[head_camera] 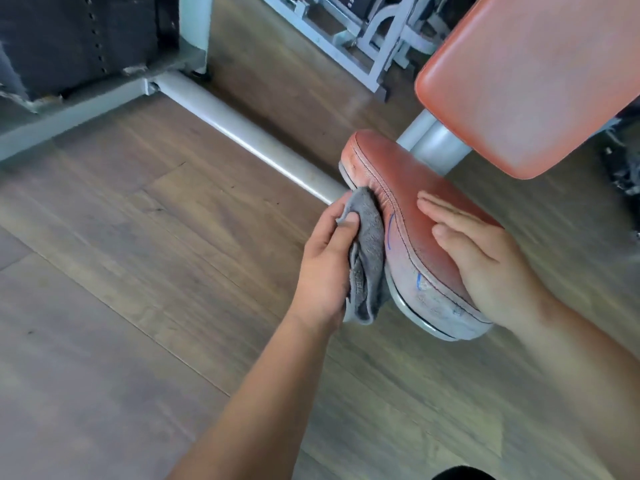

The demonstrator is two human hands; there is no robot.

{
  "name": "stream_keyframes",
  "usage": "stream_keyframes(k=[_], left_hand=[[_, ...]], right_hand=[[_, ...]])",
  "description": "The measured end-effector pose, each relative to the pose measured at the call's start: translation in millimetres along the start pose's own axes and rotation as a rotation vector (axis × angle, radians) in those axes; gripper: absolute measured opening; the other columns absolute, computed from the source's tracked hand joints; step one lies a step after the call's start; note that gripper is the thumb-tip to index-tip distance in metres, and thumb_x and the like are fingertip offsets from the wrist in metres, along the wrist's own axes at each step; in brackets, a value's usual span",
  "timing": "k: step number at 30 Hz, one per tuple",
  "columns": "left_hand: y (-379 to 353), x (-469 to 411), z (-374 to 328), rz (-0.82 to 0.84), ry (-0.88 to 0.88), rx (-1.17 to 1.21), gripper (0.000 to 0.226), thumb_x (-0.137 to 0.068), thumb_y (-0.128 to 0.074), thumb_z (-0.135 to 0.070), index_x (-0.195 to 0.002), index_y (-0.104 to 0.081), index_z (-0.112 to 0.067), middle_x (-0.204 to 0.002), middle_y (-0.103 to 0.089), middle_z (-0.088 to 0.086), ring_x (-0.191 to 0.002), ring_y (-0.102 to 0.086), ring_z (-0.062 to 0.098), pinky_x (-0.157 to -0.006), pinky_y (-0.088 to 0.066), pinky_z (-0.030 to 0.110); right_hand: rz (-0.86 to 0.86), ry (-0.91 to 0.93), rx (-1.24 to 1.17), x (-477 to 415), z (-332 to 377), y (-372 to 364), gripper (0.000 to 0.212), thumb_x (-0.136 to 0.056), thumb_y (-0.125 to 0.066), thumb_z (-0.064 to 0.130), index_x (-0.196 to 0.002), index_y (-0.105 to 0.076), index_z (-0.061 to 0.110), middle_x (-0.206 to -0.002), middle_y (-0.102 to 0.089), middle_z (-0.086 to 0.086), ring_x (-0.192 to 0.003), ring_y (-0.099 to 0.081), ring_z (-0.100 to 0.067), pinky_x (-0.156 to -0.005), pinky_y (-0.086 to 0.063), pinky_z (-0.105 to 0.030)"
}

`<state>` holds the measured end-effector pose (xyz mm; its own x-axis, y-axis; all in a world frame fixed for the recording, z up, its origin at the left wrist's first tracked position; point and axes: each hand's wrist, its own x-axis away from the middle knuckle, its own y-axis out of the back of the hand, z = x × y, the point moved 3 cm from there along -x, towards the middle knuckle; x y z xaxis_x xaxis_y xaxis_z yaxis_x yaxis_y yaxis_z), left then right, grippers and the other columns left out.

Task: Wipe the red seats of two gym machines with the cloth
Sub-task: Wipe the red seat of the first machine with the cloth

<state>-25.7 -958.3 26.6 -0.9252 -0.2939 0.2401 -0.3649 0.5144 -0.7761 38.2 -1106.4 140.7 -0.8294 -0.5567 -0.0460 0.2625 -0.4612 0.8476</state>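
Observation:
A worn red seat (408,188) on a grey metal base sits right of centre, with a red backrest pad (533,81) above it at the upper right. My left hand (325,265) is shut on a grey cloth (369,258) and presses it against the seat's left side edge. On top of the seat's near end lies my right hand (485,258), flat, fingers together, holding nothing. Blue marks and scuffed pale patches show on the seat's side.
A grey frame tube (242,133) runs along the wooden floor from the seat to a machine base (86,98) at the upper left. More grey machine frames (367,39) stand at the top centre. Dark equipment (623,168) sits at the right edge.

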Motion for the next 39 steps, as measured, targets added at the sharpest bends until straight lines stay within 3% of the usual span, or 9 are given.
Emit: stream_keyframes(k=[3,7,13,18,23,25,32,36,39], left_hand=[[-12,7,-4,-0.033,-0.109,-0.244,0.027,-0.1,-0.058,-0.034,-0.119,-0.075,-0.024,-0.122,-0.073,0.015,-0.118,-0.069,0.028,-0.11,-0.049,0.055],[-28,47,-4,-0.134,-0.243,-0.574,0.019,-0.104,-0.057,-0.033,-0.111,-0.075,-0.035,-0.106,-0.065,-0.011,-0.102,-0.063,-0.001,-0.095,-0.046,0.016],[-21,20,-23,-0.133,-0.377,-0.831,0.02,-0.103,-0.062,-0.031,-0.113,-0.078,-0.026,-0.097,-0.068,-0.006,-0.091,-0.063,0.002,-0.081,-0.043,0.014],[-19,50,-8,-0.148,-0.378,-0.74,0.018,-0.103,-0.062,-0.028,-0.107,-0.079,-0.024,-0.094,-0.065,-0.005,-0.091,-0.064,0.006,-0.082,-0.045,0.014],[-20,35,-15,-0.114,-0.464,-0.786,0.023,-0.103,-0.062,-0.021,-0.12,-0.078,-0.019,-0.124,-0.06,-0.005,-0.116,-0.057,-0.005,-0.102,-0.039,0.009],[-23,12,-24,-0.077,-0.462,-0.775,0.025,-0.103,-0.062,-0.018,-0.123,-0.077,-0.017,-0.123,-0.063,-0.005,-0.114,-0.057,-0.009,-0.107,-0.041,0.014],[-15,53,-3,-0.1,-0.414,-0.664,0.021,-0.105,-0.06,-0.018,-0.112,-0.079,-0.016,-0.109,-0.07,-0.006,-0.108,-0.064,0.002,-0.099,-0.049,0.021],[-23,9,-16,-0.119,-0.463,-0.712,0.026,-0.104,-0.06,-0.018,-0.123,-0.077,-0.017,-0.118,-0.07,-0.007,-0.114,-0.062,-0.003,-0.104,-0.043,0.014],[-26,40,-4,-0.135,-0.421,-0.609,0.025,-0.104,-0.06,-0.015,-0.122,-0.077,-0.017,-0.118,-0.069,-0.009,-0.115,-0.062,-0.002,-0.104,-0.043,0.014]], right_hand=[[-0.01,0.003,0.008,1,2,0,0.038,-0.105,-0.05,0.013,-0.141,-0.061,0.019,-0.15,-0.053,0.016,-0.141,-0.041,0.008,-0.122,-0.026,-0.019],[-0.035,0.005,0.059,2,5,0,0.039,-0.103,-0.052,0.019,-0.141,-0.062,0.02,-0.15,-0.053,0.015,-0.141,-0.041,0.01,-0.122,-0.026,-0.019],[-0.005,0.007,0.058,0,6,-2,0.045,-0.1,-0.047,0.028,-0.142,-0.059,0.02,-0.152,-0.051,0.014,-0.142,-0.04,0.008,-0.123,-0.025,-0.021],[-0.014,0.009,0.06,-1,6,-1,0.045,-0.1,-0.047,0.028,-0.142,-0.06,0.021,-0.152,-0.051,0.015,-0.142,-0.04,0.008,-0.124,-0.026,-0.023],[-0.014,0.003,0.055,-1,7,-2,0.044,-0.1,-0.048,0.028,-0.141,-0.061,0.02,-0.151,-0.052,0.014,-0.141,-0.041,0.009,-0.123,-0.025,-0.02],[-0.016,0.009,0.062,0,7,-3,0.04,-0.103,-0.049,0.022,-0.141,-0.061,0.02,-0.151,-0.053,0.013,-0.141,-0.041,0.009,-0.122,-0.025,-0.017],[-0.021,0.0,0.052,0,11,-2,0.046,-0.098,-0.047,0.029,-0.141,-0.061,0.02,-0.151,-0.053,0.014,-0.141,-0.041,0.009,-0.123,-0.026,-0.021],[-0.03,0.001,0.088,0,11,-2,0.037,-0.105,-0.051,0.015,-0.14,-0.062,0.02,-0.15,-0.053,0.015,-0.139,-0.041,0.011,-0.117,-0.023,-0.008],[-0.041,-0.003,0.094,1,12,-1,0.037,-0.105,-0.051,0.012,-0.14,-0.063,0.019,-0.149,-0.054,0.014,-0.139,-0.042,0.012,-0.115,-0.022,-0.004]])
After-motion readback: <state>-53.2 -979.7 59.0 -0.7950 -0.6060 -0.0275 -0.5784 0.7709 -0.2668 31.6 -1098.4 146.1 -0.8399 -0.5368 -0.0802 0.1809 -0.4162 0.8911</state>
